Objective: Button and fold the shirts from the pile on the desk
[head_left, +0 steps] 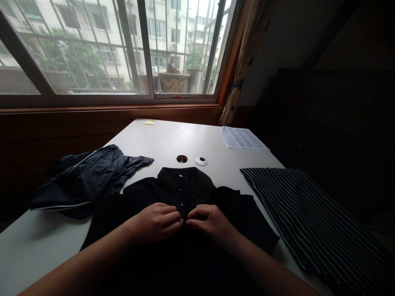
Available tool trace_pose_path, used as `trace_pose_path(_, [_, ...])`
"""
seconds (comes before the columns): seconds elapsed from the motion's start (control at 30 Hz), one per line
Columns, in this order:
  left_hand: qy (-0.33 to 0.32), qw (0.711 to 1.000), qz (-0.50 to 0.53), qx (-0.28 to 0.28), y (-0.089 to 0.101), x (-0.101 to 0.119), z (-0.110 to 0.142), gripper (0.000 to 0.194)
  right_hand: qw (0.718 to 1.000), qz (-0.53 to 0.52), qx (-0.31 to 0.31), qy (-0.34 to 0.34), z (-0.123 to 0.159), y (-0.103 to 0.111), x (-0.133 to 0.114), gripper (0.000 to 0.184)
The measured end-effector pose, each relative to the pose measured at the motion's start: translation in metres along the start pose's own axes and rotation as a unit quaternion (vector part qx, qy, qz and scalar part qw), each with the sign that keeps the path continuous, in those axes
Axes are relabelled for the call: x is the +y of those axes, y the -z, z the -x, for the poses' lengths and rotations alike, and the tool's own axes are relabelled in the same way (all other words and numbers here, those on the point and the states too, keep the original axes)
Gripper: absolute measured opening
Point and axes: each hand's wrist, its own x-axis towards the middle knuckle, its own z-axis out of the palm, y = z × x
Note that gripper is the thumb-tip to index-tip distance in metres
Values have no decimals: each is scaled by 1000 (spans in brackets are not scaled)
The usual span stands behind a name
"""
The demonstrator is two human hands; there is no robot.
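Note:
A black polo shirt point(148, 189) lies front up on the white table, its collar toward the window. Small light buttons run down its open placket point(181, 195). My left hand point(160, 222) is closed at the lower end of the placket, fingers curled on the cloth. Just to its right, my right hand point(208, 222) pinches the placket's other edge between thumb and fingers. The two hands' fingertips almost meet. Whether a button is between them is hidden.
A crumpled dark garment with white piping point(89, 176) lies at the left. Striped dark cloth point(302, 205) hangs over the right edge. Printed papers point(243, 139), a yellow note point(149, 122), a cable hole point(182, 158) and its round cover point(201, 161) are farther back on the table point(173, 135).

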Motion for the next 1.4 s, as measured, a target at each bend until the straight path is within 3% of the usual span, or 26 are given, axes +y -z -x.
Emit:
trace_pose_path(0.2, [-7,1000,4,-2,-2,-1,1,18,998,-34,-17,-44,0,3,1,12])
trace_pose_path(0.37, [9,1000,13,-1,1,0,-1,9,998,-37,-33,-38,0,5,0,13])
trace_pose_path(0.5, [13,999,31,13,3,0,-2,14,999,-11,-28,13,0,6,0,12])
trace_pose_path(0.63, [17,999,37,10,3,0,-1,13,992,35,-1,120,2,6,2,10])
trace_pose_path(0.77, [7,999,34,22,2,0,1,12,959,129,28,251,5,5,0,10])
trace_pose_path(0.9, [8,999,36,40,1,2,0,12,911,236,54,335,8,7,-4,11])
trace_pose_path(1.07, [10,996,42,80,3,5,-3,14,860,344,46,374,12,12,-7,13])
trace_pose_path(1.2, [15,995,53,79,2,6,-3,15,827,389,44,405,13,13,-15,10])
trace_pose_path(1.4, [6,995,69,70,3,5,-1,11,819,375,65,429,13,10,-22,5])
